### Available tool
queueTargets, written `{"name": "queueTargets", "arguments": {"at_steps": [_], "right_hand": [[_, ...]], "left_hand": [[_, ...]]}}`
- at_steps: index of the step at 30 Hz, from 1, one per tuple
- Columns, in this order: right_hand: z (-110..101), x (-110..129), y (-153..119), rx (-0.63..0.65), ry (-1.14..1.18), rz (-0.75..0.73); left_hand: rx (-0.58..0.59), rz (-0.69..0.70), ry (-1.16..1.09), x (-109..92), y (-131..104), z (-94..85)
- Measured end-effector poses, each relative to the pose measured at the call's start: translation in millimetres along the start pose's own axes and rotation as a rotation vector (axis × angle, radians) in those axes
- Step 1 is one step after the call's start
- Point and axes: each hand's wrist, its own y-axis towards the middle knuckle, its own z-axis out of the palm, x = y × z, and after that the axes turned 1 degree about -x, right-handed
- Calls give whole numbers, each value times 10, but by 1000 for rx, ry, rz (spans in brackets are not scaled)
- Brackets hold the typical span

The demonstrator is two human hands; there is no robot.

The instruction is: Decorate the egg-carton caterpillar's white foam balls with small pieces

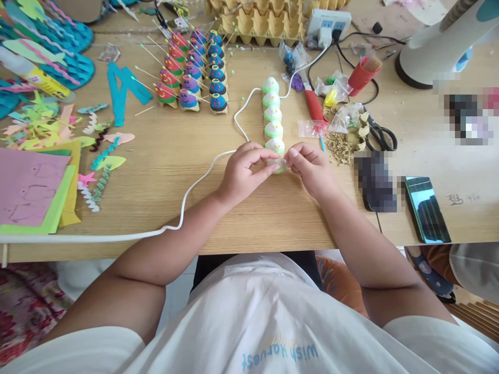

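Note:
A narrow strip of egg-carton cups (272, 113), painted white with pale green rims and small yellow marks, lies lengthwise in front of me. My left hand (247, 167) reaches its nearest end, with thumb and forefinger closed around the front cup (277, 164). On the other side, my right hand (310, 169) holds thumb and forefinger pinched together right beside that cup. Whatever sits in this pinch is too small to make out. The fingers partly cover the front cup.
Several painted carton strips (189, 83) with pin-like feelers stand behind, left of centre. Paper cutouts (42, 122) spread at the left. A white cable (183, 208) crosses my left forearm. Scissors (382, 136), wood shavings (338, 148) and a phone (427, 209) lie to the right.

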Motion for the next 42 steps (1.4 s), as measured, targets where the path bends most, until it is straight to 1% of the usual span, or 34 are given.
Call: {"name": "queueTargets", "arguments": {"at_steps": [5,9,14,20,26,35,38,42], "right_hand": [[27,50,-29,58,-97,-39],[41,79,-41,134,-175,-79],[41,92,-47,164,-187,-83],[34,91,-48,177,-178,-90],[24,68,-46,189,-186,-99],[17,81,-39,193,-116,-41],[29,104,-42,183,-85,-16],[31,106,-46,166,-61,15]], "left_hand": [[-15,-4,71,-9,-21,19],[-19,41,112,-12,-26,16],[-13,87,149,-20,-18,-1],[-43,135,156,-25,-26,-7],[-11,133,179,-36,-26,-18],[-130,337,139,8,-16,30],[-150,366,120,17,-12,37],[-149,372,100,22,-10,36]]}}
